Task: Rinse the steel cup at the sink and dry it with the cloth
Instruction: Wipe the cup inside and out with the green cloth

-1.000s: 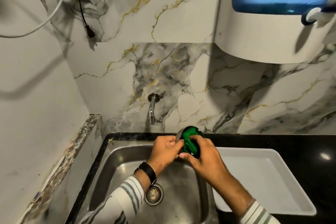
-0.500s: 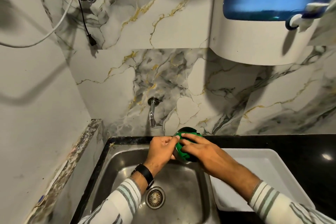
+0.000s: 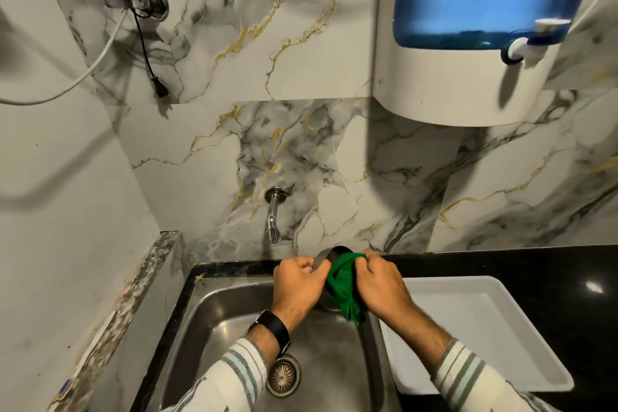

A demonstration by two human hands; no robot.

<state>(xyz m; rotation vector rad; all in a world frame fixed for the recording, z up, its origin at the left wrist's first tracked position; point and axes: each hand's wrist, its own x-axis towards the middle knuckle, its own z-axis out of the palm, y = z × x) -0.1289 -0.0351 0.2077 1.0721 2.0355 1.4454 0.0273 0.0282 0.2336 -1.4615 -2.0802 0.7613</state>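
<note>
Above the back right corner of the steel sink [image 3: 214,321], my left hand [image 3: 297,284] grips the steel cup [image 3: 326,256] by its side. Only the cup's rim and a strip of its wall show between my hands. A green cloth [image 3: 344,288] is stuffed into the cup's mouth and hangs down in front of it. My right hand [image 3: 381,281] pinches the cloth at the rim. The wall tap [image 3: 273,217] is just up and left of the cup, with no water running.
A white plastic tray [image 3: 495,344] lies on the black counter [image 3: 535,264] right of the sink. The sink drain [image 3: 283,376] sits between my forearms. A white and blue water purifier [image 3: 468,43] hangs on the marble wall above right. Cables hang at upper left.
My right hand has shifted from lying across the cup's mouth to pinching the cloth at its right rim. More of the cloth now hangs down outside the cup.
</note>
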